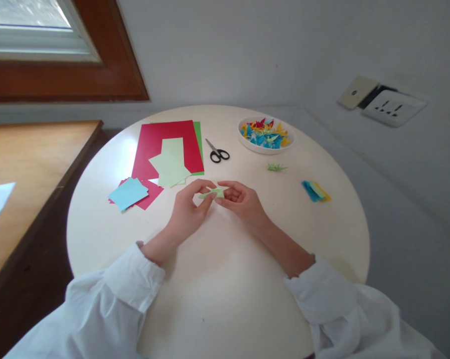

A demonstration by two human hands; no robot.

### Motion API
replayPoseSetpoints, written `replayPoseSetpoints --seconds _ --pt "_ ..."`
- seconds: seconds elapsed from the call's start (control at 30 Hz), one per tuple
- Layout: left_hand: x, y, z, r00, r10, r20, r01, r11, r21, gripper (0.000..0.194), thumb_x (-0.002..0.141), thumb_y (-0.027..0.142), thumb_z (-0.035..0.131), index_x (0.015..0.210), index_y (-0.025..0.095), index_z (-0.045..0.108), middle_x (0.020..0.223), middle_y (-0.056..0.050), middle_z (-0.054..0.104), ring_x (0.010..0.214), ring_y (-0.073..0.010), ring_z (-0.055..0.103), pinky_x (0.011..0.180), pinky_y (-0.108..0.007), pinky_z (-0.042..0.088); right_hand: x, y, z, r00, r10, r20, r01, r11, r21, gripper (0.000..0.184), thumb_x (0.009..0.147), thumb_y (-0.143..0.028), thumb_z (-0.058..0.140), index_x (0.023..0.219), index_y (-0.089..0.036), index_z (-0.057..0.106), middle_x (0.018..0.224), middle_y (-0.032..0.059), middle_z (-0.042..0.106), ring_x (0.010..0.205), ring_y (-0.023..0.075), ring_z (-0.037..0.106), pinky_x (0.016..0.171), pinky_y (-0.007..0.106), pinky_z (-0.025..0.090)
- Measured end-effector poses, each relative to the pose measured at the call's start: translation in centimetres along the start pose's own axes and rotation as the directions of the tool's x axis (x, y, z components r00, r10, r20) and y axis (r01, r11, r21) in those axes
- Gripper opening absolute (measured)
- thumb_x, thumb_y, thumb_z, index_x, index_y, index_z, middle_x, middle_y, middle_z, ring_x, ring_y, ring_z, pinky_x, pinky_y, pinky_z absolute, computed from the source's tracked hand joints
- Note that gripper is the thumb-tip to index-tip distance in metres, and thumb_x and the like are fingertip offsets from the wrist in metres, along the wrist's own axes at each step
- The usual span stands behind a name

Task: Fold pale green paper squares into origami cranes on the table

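Observation:
A small folded piece of light green paper (218, 192) is held between my two hands above the middle of the round table. My left hand (192, 204) pinches its left part between thumb and fingers. On the other side, my right hand (243, 202) has thumb and fingertips closed on its right end. The fingers cover part of the folds. Just beyond the hands lie pale green paper sheets (172, 162) on a large red sheet (163, 134), with a bright green sheet (199, 149) underneath. Black-handled scissors (217, 152) rest to the right of these, blades partly apart.
On the white round table (225, 299), a white oval dish (262, 148) holds many coloured folded paper cranes. Nearer lies a small green folded-paper cluster (276, 167). Folded blue and yellow papers (316, 191) sit at right, light blue squares (128, 193) at left. A wooden desk (34, 149) stands left.

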State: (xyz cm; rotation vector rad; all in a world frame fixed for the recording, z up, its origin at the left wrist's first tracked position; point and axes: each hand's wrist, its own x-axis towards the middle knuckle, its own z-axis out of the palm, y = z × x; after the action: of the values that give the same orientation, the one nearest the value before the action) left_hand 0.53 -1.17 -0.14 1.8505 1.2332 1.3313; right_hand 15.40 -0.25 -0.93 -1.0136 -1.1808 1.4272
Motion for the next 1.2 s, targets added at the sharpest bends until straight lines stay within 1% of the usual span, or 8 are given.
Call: replayPoseSetpoints --seconds 0.13,0.3,0.57,0.7,0.87,1.07,1.13,1.2 --pt "0.04 -0.1 -0.05 0.999 -0.031 -0.008 0.031 1.0 0.002 0.011 0.076 0.02 0.059 0.087 0.018 0.061 0.088 -0.004 0.067 0.078 -0.0145 0.059 0.076 -0.028 0.047 -0.03 -0.1 -0.05 1.0 0.003 -0.02 -0.002 1.0 0.019 0.039 0.055 -0.027 0.076 0.091 -0.018 0.062 0.069 -0.0025 0.066 0.065 0.0103 0.059 0.066 0.026 0.044" --pt "0.09 -0.04 0.05 0.999 -0.049 -0.021 0.05 0.999 0.021 0.01 0.074 0.025 0.063 0.081 0.018 0.063 0.082 -0.004 0.068 0.076 -0.0151 0.06 0.074 -0.028 0.048 0.02 -0.02 -0.04 0.999 -0.009 -0.039 0.009 1.0 0.011 0.038 0.054 -0.027 0.076 0.089 -0.018 0.062 0.065 -0.0034 0.064 0.06 0.0094 0.057 0.062 0.025 0.043" --pt "0.52 -0.03 0.13 0.985 -0.172 0.028 0.175 0.975 -0.134 0.014 0.07 0.03 0.066 0.07 0.017 0.059 0.074 -0.002 0.064 0.073 -0.0153 0.06 0.072 -0.03 0.049 0.08 0.15 -0.16 0.997 -0.044 -0.06 0.04 0.997 -0.059 0.037 0.055 -0.028 0.075 0.088 -0.018 0.062 0.062 -0.0048 0.058 0.057 0.0083 0.053 0.056 0.024 0.041" --pt "0.59 -0.12 0.1 0.976 -0.215 0.044 0.219 0.963 -0.154 0.014 0.07 0.03 0.065 0.069 0.017 0.059 0.073 -0.002 0.063 0.072 -0.015 0.059 0.072 -0.03 0.049 0.1 0.23 -0.28 0.996 -0.057 -0.069 0.05 0.994 -0.097 0.037 0.056 -0.03 0.074 0.089 -0.018 0.062 0.062 -0.0046 0.057 0.056 0.0086 0.052 0.055 0.024 0.041" --pt "0.58 -0.1 0.0 0.974 -0.221 0.052 0.227 0.957 -0.181 0.012 0.069 0.027 0.065 0.068 0.017 0.06 0.072 -0.002 0.062 0.072 -0.0149 0.059 0.072 -0.03 0.049 0.1 0.24 -0.23 0.996 -0.066 -0.064 0.059 0.992 -0.107 0.036 0.056 -0.03 0.074 0.088 -0.017 0.062 0.063 -0.0036 0.059 0.058 0.0095 0.053 0.057 0.025 0.041" --pt "0.61 -0.13 0.0 0.979 -0.202 0.032 0.204 0.956 -0.21 0.013 0.067 0.026 0.067 0.064 0.016 0.06 0.075 -0.003 0.06 0.072 -0.014 0.058 0.068 -0.028 0.05 0.06 0.19 -0.18 0.995 -0.061 -0.073 0.053 0.993 -0.109 0.036 0.057 -0.032 0.074 0.088 -0.018 0.063 0.063 -0.0035 0.059 0.057 0.0095 0.053 0.056 0.025 0.041" --pt "0.59 -0.24 -0.01 0.982 -0.187 0.013 0.187 0.965 -0.187 0.012 0.069 0.028 0.065 0.069 0.017 0.063 0.081 -0.004 0.061 0.074 -0.0139 0.059 0.068 -0.027 0.05 0.11 0.19 -0.23 0.994 -0.076 -0.08 0.067 0.993 -0.101 0.034 0.057 -0.033 0.073 0.087 -0.018 0.064 0.063 -0.0033 0.06 0.058 0.01 0.054 0.057 0.025 0.043" --pt "0.55 -0.34 -0.07 0.985 -0.172 -0.011 0.168 0.974 -0.149 0.014 0.074 0.028 0.061 0.082 0.018 0.065 0.086 -0.004 0.062 0.077 -0.0138 0.059 0.071 -0.027 0.049 0.22 0.18 -0.3 0.992 -0.083 -0.091 0.076 0.994 -0.082 0.031 0.058 -0.033 0.072 0.085 -0.019 0.064 0.063 -0.0034 0.06 0.06 0.0106 0.055 0.06 0.026 0.046"
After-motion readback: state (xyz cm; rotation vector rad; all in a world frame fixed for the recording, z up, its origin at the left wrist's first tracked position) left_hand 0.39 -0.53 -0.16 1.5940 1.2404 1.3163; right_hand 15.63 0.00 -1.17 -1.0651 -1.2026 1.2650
